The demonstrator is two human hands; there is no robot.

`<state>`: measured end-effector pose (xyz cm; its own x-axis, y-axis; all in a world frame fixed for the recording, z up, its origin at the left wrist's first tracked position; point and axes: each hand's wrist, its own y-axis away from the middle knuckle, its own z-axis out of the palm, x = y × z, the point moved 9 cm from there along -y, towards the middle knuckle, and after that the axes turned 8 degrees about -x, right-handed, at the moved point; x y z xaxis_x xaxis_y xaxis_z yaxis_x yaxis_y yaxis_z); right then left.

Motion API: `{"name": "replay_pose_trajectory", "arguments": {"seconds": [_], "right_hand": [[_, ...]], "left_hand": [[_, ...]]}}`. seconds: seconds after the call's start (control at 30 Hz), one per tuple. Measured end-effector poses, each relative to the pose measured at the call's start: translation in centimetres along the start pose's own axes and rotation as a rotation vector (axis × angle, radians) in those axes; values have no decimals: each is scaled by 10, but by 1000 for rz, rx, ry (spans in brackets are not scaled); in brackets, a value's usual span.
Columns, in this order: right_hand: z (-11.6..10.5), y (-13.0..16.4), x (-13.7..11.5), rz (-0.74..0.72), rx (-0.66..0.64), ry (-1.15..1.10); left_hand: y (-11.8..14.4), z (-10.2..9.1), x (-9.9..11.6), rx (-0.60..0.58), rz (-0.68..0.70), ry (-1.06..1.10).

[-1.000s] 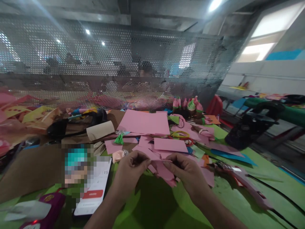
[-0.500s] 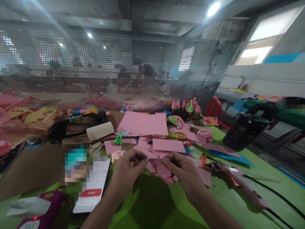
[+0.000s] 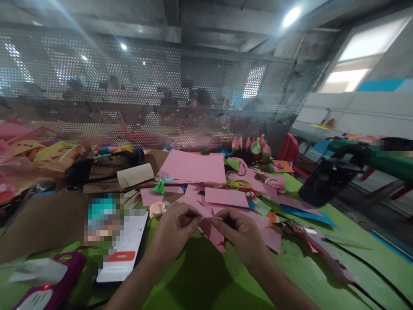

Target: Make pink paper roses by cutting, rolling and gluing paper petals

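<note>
Pink paper piece [image 3: 214, 230] was pinched between left hand [image 3: 176, 226] and right hand [image 3: 240, 232] (both closed on it), with a phone [image 3: 124, 254] lying just left of them.

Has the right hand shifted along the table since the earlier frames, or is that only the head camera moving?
Yes. The right hand has drawn slightly left, toward the phone, and sits nearer the left hand, both pinching the pink paper piece.
</note>
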<state>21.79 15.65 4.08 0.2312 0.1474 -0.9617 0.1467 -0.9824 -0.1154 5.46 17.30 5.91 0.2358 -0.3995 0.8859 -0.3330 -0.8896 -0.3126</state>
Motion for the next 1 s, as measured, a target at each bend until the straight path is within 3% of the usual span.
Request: {"name": "replay_pose_trajectory", "arguments": {"seconds": [0.23,0.43,0.63,0.8,1.0], "right_hand": [[0,-11,-9,36,-30,-44],[-4,-28,-20,-17,-66,27],[-7,-28,-8,44,-96,-46],[-10,-22,3,82,-97,-60],[-6,-20,6,72,-115,-79]], "left_hand": [[-2,-2,-3,64,12,-83],[-12,3,5,-20,63,-194],[-18,9,3,23,99,-216],[-12,22,-8,-37,37,-131],[0,21,-13,-39,4,-145]]}}
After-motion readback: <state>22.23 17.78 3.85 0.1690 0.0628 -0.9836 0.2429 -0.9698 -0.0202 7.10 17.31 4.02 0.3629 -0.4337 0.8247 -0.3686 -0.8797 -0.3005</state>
